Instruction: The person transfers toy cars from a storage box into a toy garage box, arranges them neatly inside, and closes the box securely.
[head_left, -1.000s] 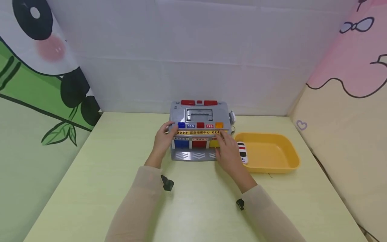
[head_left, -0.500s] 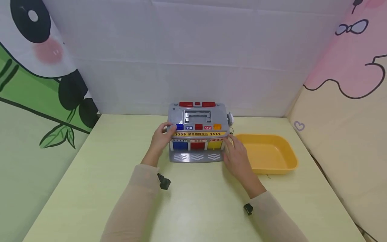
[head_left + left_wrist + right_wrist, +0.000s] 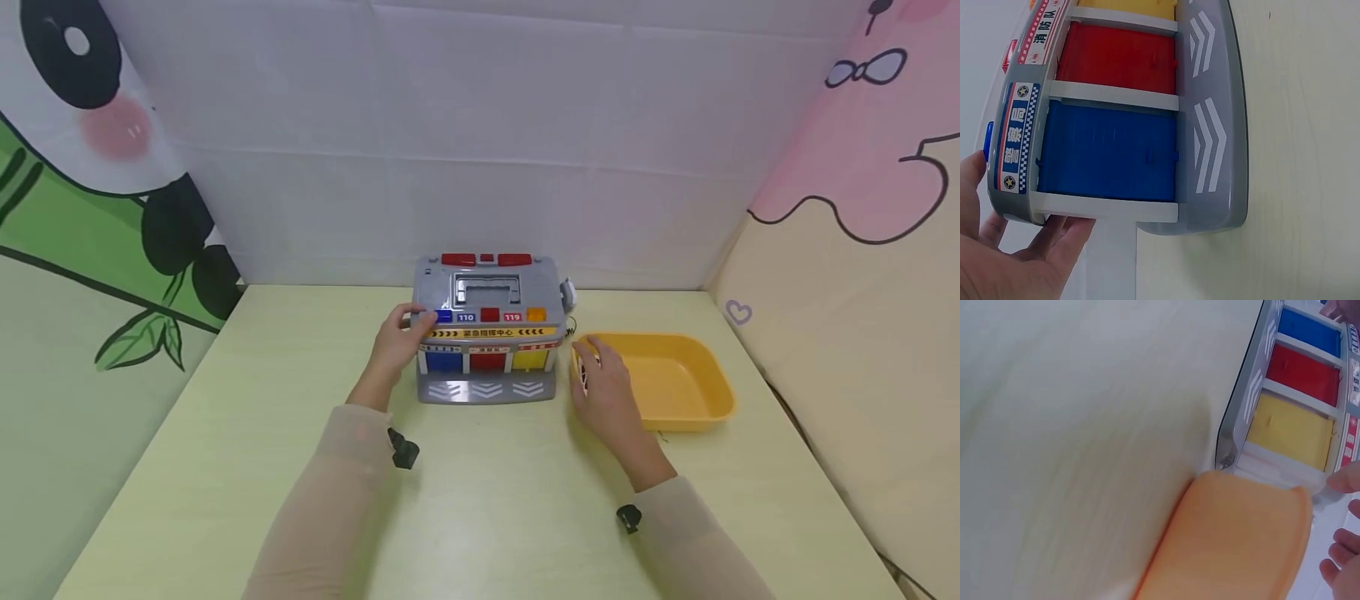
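Left hand (image 3: 392, 342) grips the toy emergency command center (image 3: 487, 333) on the table (image 3: 480, 500), where a tug could skew it, while the right hand (image 3: 606, 387), its hold unclear from here, might snag the yellow tray (image 3: 675, 379).

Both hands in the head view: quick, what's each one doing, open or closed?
Left hand: closed on the side of the toy station.
Right hand: open at the yellow tray, holding nothing visible.

The right hand (image 3: 606, 390) has moved off the front of the toy station (image 3: 487, 332) to the yellow tray's (image 3: 678, 383) left end. Its fingers now partly hide the toy car (image 3: 583, 375).
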`<state>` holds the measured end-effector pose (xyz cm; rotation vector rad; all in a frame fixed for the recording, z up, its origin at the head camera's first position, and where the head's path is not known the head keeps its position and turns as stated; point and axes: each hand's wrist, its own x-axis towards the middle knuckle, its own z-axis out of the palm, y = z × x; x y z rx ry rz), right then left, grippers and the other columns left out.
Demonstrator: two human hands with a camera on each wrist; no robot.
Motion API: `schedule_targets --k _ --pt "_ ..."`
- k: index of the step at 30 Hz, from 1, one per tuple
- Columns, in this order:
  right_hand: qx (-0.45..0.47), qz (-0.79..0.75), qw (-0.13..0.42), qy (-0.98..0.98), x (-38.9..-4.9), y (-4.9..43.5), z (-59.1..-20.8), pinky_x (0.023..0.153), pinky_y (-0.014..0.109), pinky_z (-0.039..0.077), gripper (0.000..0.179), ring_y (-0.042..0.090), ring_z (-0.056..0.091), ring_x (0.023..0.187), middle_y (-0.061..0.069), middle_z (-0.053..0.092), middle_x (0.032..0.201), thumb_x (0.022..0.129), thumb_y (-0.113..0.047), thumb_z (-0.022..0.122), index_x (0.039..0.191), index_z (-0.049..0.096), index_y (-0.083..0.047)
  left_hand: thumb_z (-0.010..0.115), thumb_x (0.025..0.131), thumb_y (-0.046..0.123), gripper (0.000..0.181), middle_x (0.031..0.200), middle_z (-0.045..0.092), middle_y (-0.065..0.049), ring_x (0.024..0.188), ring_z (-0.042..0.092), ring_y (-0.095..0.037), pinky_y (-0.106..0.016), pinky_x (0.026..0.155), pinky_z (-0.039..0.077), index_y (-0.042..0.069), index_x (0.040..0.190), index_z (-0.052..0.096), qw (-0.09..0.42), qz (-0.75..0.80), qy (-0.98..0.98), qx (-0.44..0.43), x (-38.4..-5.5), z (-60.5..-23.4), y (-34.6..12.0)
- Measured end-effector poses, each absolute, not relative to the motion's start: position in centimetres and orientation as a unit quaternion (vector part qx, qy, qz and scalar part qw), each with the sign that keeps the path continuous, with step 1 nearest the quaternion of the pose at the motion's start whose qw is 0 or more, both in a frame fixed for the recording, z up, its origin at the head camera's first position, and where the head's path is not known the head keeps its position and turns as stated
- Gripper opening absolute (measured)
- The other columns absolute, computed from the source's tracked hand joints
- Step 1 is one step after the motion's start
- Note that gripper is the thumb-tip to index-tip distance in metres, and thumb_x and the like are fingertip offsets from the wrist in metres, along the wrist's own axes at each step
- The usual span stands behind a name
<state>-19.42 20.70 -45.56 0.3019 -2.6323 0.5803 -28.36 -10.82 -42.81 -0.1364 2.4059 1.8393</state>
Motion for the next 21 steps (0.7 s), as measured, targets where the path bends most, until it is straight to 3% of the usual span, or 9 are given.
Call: schedule_targets --k 12,21 --pt "0.095 0.218 0.199 -0.951 -19.6 22.4 -46.2 0.101 0.059 0.032 0.051 0.049 0.041 0.121 0.028 0.043 0.136 0.085 -0.002 0.069 0.132 0.050 0.002 0.057 0.094 0.053 0.055 0.148 0.037 -0.018 0.130 0.040 -0.038 -0.058 0.103 0.034 0.019 0.136 0.046 0.051 0.598 0.799 -0.039 -28.3 -43.5 -10.5" --pt "0.076 0.226 0.182 -0.954 -19.6 23.3 -46.4 0.101 0.060 0.031 0.051 0.049 0.040 0.122 0.029 0.042 0.136 0.087 -0.003 0.067 0.134 0.049 0.002 0.059 0.094 0.051 0.058 0.149 0.036 -0.017 0.126 0.047 -0.034 -0.046 0.102 0.040 0.020 0.141 0.045 0.061 0.612 0.788 -0.024 -28.7 -44.2 -11.2"
